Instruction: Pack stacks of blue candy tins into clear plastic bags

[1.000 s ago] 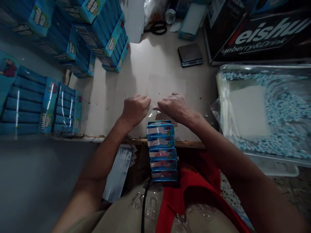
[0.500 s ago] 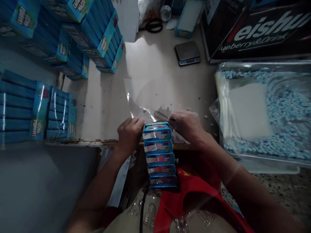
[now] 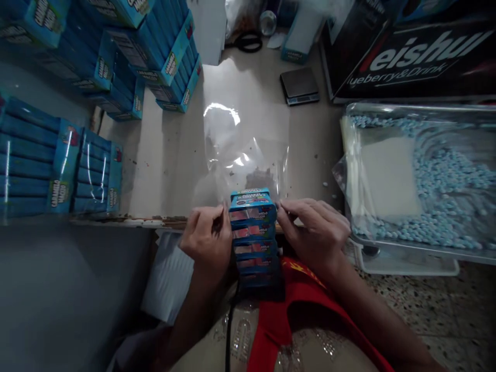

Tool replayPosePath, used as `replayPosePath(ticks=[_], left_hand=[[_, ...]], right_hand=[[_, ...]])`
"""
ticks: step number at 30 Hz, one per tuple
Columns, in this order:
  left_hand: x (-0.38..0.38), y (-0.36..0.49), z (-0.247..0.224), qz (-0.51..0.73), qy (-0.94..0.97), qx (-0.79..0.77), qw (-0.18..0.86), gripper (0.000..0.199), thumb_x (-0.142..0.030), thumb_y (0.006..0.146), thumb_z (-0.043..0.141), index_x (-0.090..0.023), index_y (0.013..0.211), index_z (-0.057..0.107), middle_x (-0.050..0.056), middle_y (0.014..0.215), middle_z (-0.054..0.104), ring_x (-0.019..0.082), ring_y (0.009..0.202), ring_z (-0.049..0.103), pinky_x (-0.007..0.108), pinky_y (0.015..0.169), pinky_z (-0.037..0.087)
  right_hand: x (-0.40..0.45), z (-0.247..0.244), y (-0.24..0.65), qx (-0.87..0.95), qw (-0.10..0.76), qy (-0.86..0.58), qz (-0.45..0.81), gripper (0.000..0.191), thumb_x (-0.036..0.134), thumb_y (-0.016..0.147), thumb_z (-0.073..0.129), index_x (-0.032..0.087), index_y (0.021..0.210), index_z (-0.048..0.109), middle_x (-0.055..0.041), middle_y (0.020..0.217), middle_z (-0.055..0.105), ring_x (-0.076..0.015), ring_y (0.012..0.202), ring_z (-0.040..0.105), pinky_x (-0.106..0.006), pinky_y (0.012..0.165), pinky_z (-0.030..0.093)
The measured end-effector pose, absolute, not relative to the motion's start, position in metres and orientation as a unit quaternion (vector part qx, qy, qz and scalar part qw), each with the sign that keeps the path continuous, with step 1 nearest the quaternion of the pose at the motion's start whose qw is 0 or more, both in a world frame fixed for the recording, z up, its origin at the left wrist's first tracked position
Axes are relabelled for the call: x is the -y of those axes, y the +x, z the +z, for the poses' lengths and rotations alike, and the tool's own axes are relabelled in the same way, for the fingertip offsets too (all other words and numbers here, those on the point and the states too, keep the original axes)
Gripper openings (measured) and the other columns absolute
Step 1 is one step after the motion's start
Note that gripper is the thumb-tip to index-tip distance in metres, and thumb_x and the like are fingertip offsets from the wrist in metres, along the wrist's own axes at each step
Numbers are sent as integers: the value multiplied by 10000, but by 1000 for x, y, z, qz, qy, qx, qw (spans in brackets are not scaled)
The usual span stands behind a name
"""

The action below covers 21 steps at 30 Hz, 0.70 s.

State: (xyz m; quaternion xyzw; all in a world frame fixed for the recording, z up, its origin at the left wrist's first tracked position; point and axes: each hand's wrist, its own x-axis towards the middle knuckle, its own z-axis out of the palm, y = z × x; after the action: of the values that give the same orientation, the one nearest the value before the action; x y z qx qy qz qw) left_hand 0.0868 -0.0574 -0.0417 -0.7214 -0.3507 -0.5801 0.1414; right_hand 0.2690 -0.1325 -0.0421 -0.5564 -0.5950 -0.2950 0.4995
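A row of small blue candy boxes (image 3: 253,232) stands between my hands, running from the table edge toward my body. A clear plastic bag (image 3: 248,160) lies spread on the table, its near end around the far end of the row. My left hand (image 3: 207,235) pinches the bag's edge left of the boxes, fingers closed. On the right, my right hand (image 3: 312,219) has thumb and forefinger pressed together on the bag's other edge. How far the plastic covers the boxes is hard to see.
Wrapped blue candy packs (image 3: 166,57) are stacked at left. A small scale (image 3: 299,86) and scissors (image 3: 248,41) sit toward the back. At right, a clear tray (image 3: 406,248) holds blue candies, beside a black carton (image 3: 422,57). The table edge (image 3: 155,222) runs below my hands.
Both hands have come closer to my body, drawing the plastic's edges along the sides of the box row. The bag now lies wider and more opened out on the table.
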Motion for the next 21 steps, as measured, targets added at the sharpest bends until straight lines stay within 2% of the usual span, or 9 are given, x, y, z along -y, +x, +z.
replayPosePath(ticks=[4,8,13,17,19,21], left_hand=[[54,97,-46,-584,-715,354,147,280,-160,1007,739,-207,765,605,-18,735,636,117,665,579,247,647,451],[48,99,-52,-611,-713,320,129,184,-85,983,737,-213,883,650,-16,789,620,120,723,576,244,718,483],[42,102,-59,-629,-702,306,135,182,-90,952,784,-210,885,665,-6,816,665,121,755,617,236,738,501],[44,103,-57,-633,-703,295,134,153,-83,958,776,-224,1016,760,21,929,771,136,852,716,243,827,559],[47,102,-55,-618,-715,299,128,172,-81,983,742,-227,1067,777,29,985,803,141,893,753,244,844,572],[48,100,-55,-601,-725,312,127,156,-95,1009,709,-223,1070,774,34,1009,814,145,916,770,245,839,573]], right_hand=[[127,-48,269,586,513,-543,-315,120,169,983,725,210,869,727,12,791,792,-114,670,734,-280,647,550],[122,-58,272,580,538,-503,-349,127,105,947,732,226,923,700,4,814,799,-119,675,741,-274,647,558],[125,-60,279,601,497,-494,-384,147,80,911,775,200,958,704,3,819,802,-120,670,739,-290,655,512],[137,-42,272,599,506,-559,-270,79,153,947,772,203,895,740,25,811,792,-114,679,736,-262,622,521],[142,-34,266,583,534,-580,-199,93,167,946,764,206,863,748,38,762,772,-103,603,695,-244,536,497],[145,-30,261,570,547,-586,-180,133,160,934,760,217,817,730,34,706,743,-101,540,648,-249,481,474]])
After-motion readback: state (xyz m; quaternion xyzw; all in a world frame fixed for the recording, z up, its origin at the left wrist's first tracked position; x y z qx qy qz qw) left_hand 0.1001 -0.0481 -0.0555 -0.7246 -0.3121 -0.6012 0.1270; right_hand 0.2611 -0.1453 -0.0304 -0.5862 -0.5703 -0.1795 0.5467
